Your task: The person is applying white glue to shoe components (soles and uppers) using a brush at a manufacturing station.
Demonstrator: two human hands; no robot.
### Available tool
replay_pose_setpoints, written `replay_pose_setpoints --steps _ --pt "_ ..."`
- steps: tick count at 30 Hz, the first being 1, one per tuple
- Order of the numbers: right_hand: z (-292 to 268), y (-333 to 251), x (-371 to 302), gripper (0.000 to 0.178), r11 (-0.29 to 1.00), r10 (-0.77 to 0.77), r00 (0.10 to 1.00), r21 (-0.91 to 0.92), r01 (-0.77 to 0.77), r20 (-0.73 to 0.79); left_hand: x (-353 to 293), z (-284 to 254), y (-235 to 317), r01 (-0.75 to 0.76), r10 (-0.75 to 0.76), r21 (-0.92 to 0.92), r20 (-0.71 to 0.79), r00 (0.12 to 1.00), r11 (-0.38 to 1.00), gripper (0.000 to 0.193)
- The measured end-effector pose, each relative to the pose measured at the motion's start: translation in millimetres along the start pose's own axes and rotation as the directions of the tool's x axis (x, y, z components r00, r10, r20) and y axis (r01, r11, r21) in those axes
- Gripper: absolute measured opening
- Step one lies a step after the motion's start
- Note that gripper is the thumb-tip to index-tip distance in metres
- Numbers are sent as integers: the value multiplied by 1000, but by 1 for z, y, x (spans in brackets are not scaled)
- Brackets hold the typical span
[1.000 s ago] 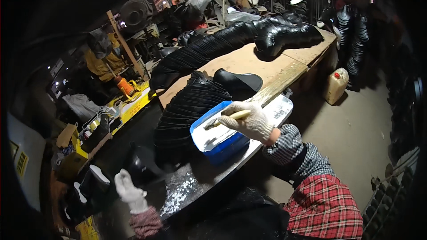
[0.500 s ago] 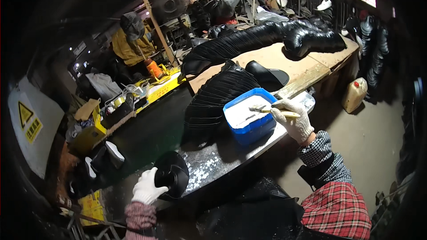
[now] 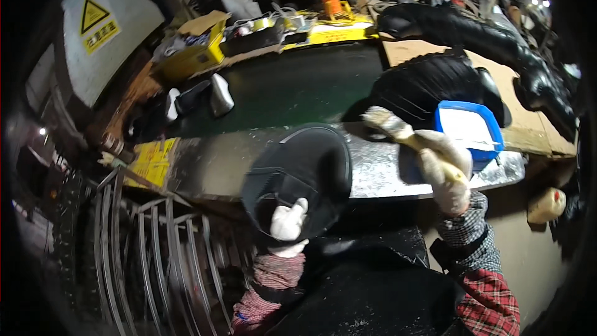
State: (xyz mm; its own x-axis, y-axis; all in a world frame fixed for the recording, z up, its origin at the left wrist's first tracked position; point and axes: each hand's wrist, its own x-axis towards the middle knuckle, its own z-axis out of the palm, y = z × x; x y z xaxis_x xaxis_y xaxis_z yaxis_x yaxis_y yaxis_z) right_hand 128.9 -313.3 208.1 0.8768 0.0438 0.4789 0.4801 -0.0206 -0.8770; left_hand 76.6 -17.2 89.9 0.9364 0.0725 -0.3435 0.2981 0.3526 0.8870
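In my gloved left hand [image 3: 289, 221] is a large, rounded black piece [image 3: 311, 162], perhaps a shoe upper. The hand grips it at its near edge, and it is raised over the front edge of the bench, tilted toward me. My gloved right hand [image 3: 446, 171] is wrapped round the handle of a paintbrush [image 3: 388, 123]. White stuff coats the bristles, which point left over the bench. Just beyond that hand stands a blue tub [image 3: 495, 129] of white paste or liquid [image 3: 463, 126]. Behind the brush lies a fanned stack of black pieces [image 3: 423, 87].
A dark green belt [image 3: 298, 87] runs along the bench, with white-edged pieces [image 3: 222, 94] at its left. A long row of nested black pieces [image 3: 460, 28] lies on the board at right. Metal rack bars [image 3: 165, 242] stand lower left; a jug [image 3: 547, 206] is on the floor.
My left hand has lifted the black piece off the bench and tilted it. The brush has come out of the tub and moved left. My view has swung leftward.
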Motion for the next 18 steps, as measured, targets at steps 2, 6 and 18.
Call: replay_pose_setpoints --steps 2,6,18 --pt "46 24 16 28 980 -199 957 20 199 209 -10 8 -16 -521 680 637 -7 733 568 15" --pt "92 53 44 29 973 91 949 178 -150 302 -10 -34 -15 -397 494 793 142 858 461 13" --pt "117 8 54 31 891 -424 775 59 451 468 27 15 -21 -243 243 -205 -24 970 948 30"
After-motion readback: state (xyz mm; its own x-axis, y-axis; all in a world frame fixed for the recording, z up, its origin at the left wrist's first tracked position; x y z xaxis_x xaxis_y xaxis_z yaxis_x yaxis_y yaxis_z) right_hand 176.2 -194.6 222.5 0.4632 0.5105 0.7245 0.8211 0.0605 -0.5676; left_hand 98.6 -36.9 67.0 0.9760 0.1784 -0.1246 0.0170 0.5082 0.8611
